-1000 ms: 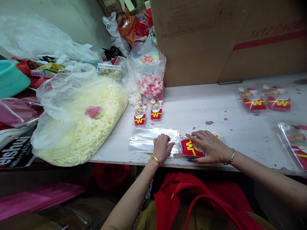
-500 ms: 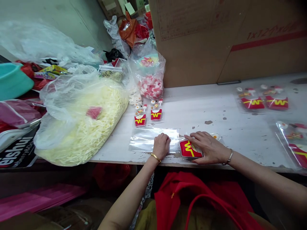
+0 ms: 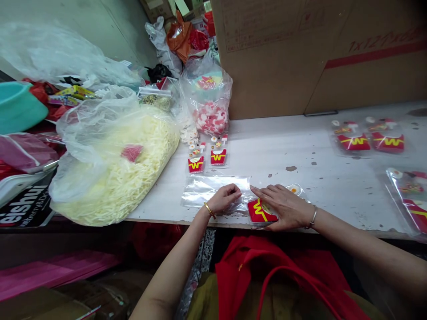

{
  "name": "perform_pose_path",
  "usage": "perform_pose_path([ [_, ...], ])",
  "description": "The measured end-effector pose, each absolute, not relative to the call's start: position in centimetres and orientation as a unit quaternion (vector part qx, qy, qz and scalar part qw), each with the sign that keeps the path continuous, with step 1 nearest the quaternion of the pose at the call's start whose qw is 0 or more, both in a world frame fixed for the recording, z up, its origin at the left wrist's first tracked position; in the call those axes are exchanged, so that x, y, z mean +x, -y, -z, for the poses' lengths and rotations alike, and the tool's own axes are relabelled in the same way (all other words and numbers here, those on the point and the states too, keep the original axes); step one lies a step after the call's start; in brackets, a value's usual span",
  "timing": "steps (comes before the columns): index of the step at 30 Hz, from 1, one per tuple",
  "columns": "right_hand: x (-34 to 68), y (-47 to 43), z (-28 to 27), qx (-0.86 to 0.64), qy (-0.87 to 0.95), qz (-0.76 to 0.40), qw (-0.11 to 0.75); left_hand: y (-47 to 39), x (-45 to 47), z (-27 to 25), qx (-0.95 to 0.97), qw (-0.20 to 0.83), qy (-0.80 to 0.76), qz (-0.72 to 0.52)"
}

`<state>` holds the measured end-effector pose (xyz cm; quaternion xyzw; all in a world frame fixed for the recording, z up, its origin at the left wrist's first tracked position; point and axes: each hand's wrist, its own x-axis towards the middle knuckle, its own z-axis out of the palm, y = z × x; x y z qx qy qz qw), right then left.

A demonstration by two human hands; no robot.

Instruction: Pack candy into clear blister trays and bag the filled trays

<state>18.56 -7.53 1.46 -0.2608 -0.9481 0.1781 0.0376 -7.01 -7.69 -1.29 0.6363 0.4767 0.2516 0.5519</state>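
Note:
A clear plastic bag [image 3: 203, 189] lies flat near the table's front edge. My left hand [image 3: 227, 198] rests over its right end, fingers curled and pinched together on the plastic. Beside it, my right hand [image 3: 283, 205] stretches its fingers over a red french-fry-box piece with a yellow zigzag [image 3: 258, 210], thumb by its near edge. This piece sits in clear plastic, and a small fried-egg piece [image 3: 294, 190] shows beyond my knuckles. Whether this plastic joins the flat bag I cannot tell; my right palm hides part of the contents.
Small packed sets [image 3: 218, 156] lie behind the bag; larger packed sets [image 3: 353, 141] are at the right. A big bag of pale yellow strips [image 3: 133, 178] fills the left, with a bag of pink-white pieces [image 3: 211, 118] behind. A cardboard box [image 3: 267, 62] stands at the back.
My left wrist has shifted slightly left and its fingertips now point more to the right. My right hand has flattened a little, its index finger reaching left past the red piece.

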Motion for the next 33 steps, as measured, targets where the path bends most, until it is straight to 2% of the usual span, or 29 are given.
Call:
perform_pose_path([
  [5,18.8,7.2,-1.8,-0.267,0.947,-0.178,0.023,6.6,-8.1,1.1,0.642,0.536,-0.484,-0.255],
  [12,18.4,7.3,-2.2,-0.259,0.947,-0.186,0.027,6.4,-8.7,1.1,0.624,0.59,-0.471,-0.201],
  [21,18.2,7.1,-2.4,-0.276,0.946,-0.168,0.018,6.7,-8.4,0.6,0.574,0.623,-0.457,-0.27],
  [27,17.8,6.8,-2.3,-0.274,0.949,-0.154,0.016,6.5,-8.2,0.7,0.585,0.627,-0.452,-0.247],
  [30,17.3,6.9,-2.1,-0.27,0.951,-0.153,0.004,6.6,-7.8,1.1,0.638,0.568,-0.469,-0.226],
  [33,16.8,6.8,-1.9,-0.279,0.948,-0.151,-0.006,7.1,-7.4,0.5,0.712,0.431,-0.508,-0.222],
])
